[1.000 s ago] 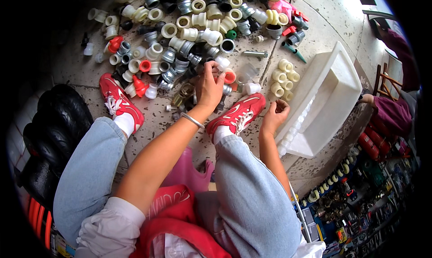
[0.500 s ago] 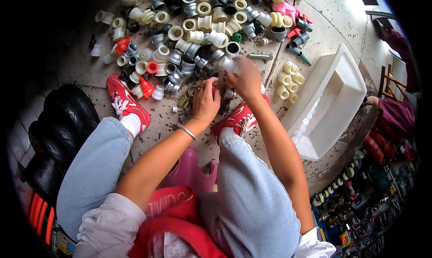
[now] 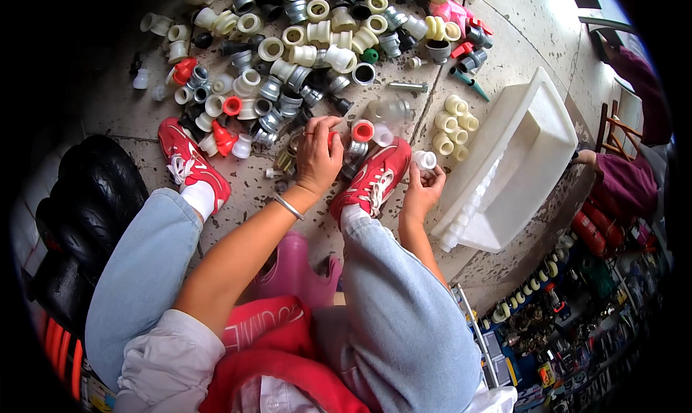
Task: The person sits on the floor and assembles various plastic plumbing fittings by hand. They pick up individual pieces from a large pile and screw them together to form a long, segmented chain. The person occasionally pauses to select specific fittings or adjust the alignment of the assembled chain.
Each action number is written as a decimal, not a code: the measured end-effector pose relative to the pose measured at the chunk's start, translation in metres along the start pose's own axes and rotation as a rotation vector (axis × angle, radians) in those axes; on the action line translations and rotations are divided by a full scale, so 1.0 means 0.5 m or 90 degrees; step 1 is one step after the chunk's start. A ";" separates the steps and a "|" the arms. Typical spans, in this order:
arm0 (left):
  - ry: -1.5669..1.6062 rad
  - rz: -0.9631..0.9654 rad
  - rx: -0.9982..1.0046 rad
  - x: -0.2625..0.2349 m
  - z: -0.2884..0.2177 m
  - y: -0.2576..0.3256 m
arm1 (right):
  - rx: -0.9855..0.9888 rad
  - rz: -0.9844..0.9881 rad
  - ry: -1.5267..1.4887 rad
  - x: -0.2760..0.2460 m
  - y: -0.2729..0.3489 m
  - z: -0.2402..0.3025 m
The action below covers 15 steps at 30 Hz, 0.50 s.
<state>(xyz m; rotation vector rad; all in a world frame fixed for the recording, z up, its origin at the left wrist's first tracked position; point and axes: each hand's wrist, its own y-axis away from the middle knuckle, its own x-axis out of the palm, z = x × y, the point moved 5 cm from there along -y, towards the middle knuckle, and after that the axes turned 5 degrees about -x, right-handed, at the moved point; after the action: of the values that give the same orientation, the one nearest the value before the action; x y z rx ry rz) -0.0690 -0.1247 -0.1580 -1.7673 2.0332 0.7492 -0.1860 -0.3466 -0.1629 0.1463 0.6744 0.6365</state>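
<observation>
Your L hand (image 3: 317, 157) is curled, fingers bent over a red piece (image 3: 332, 137) that's mostly hidden, so can't tell if it's gripped; your R hand (image 3: 423, 191) pinches a white plastic fitting (image 3: 425, 159) betw. thumb and fingers, just R of your R shoe's toe. L to R: L shoe (image 3: 193, 164); mixed pile of fittings (image 3: 303, 56) (cream, grey, black, red) on the floor, beyond both hands; red-rimmed fitting (image 3: 362, 130), upright, betw. L hand and R shoe (image 3: 373, 175); metal bolt (image 3: 409, 86), lying flat; cream fittings (image 3: 454, 127), grouped; white tub (image 3: 559, 128), nr. R hand; co-worker's purple sleeve (image 3: 627, 175), far R.
</observation>
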 end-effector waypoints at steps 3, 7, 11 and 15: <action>0.020 0.006 0.007 0.002 -0.004 0.000 | 0.076 -0.047 0.001 -0.036 -0.028 -0.073; 0.045 0.019 0.005 0.006 -0.014 0.003 | 0.055 -0.053 0.018 -0.035 -0.067 -0.084; 0.044 0.008 0.021 0.007 -0.014 0.000 | 0.016 -0.045 0.016 -0.020 -0.080 -0.077; 0.046 0.027 0.018 0.012 -0.016 0.005 | 0.018 -0.042 0.049 -0.022 -0.074 -0.075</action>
<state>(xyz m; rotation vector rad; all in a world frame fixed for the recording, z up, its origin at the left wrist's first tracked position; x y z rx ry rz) -0.0718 -0.1341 -0.1544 -1.7653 2.1239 0.6750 -0.1974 -0.3855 -0.1983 0.1261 0.7593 0.5716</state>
